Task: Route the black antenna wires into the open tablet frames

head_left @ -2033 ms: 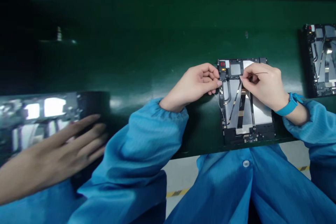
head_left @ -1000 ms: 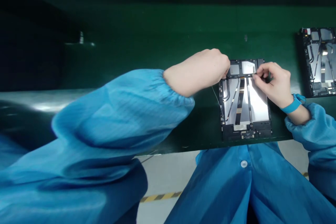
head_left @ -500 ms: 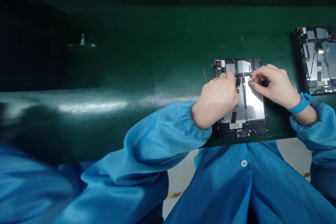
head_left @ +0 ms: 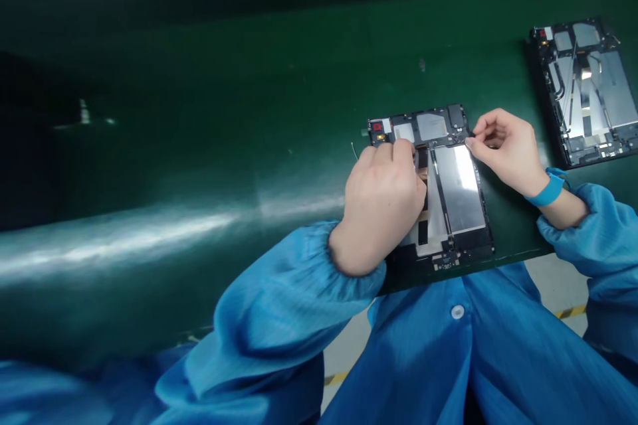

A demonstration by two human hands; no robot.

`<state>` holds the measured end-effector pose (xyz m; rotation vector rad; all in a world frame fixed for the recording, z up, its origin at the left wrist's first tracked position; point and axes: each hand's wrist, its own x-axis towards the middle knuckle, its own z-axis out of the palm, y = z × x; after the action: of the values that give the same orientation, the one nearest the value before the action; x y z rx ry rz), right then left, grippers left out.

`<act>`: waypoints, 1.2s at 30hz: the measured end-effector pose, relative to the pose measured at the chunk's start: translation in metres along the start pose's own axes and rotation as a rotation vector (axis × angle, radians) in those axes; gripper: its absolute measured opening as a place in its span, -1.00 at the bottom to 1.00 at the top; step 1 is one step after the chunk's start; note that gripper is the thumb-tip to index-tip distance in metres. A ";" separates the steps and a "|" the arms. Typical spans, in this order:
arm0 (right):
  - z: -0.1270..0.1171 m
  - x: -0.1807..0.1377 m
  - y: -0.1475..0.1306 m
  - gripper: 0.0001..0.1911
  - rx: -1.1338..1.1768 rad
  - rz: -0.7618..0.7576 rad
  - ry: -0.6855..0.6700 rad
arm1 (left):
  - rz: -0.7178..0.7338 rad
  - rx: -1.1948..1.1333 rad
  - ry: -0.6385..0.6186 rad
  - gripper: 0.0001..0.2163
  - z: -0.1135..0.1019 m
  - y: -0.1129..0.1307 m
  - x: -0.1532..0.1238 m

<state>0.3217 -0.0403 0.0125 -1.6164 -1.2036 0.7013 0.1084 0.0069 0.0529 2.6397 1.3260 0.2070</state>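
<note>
Shifting lower over tablet (head_left: 458, 186), left hand (head_left: 383, 202)

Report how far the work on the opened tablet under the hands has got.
Looks done: flat cables lie along the opened black tablet with silver plates. In hand: left hand presses its middle, right hand pinches at its upper right edge. Left: a thin wire sticks out at its upper left.

no readable text, label or number, open tablet (head_left: 448, 186) bears none legible
</note>
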 end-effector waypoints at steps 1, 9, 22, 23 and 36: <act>0.000 0.000 0.000 -0.90 -0.001 0.004 0.000 | 0.003 -0.008 0.018 -0.76 0.001 0.000 -0.001; -0.001 0.000 0.001 -0.90 -0.007 -0.003 -0.003 | -0.047 -0.038 0.042 -0.76 0.001 -0.001 -0.009; -0.004 0.004 0.002 -0.87 0.057 0.022 -0.047 | -0.098 -0.285 -0.081 -0.66 -0.003 -0.002 -0.007; -0.005 0.004 0.003 -0.87 0.060 0.026 -0.055 | -0.087 -0.317 -0.080 -0.65 -0.005 -0.003 -0.008; -0.009 0.005 0.005 -0.82 0.071 0.028 -0.061 | 0.244 -0.466 -0.272 -0.87 -0.005 -0.007 0.076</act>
<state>0.3333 -0.0387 0.0121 -1.5659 -1.1885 0.8077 0.1469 0.0724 0.0591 2.3184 0.7592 0.1576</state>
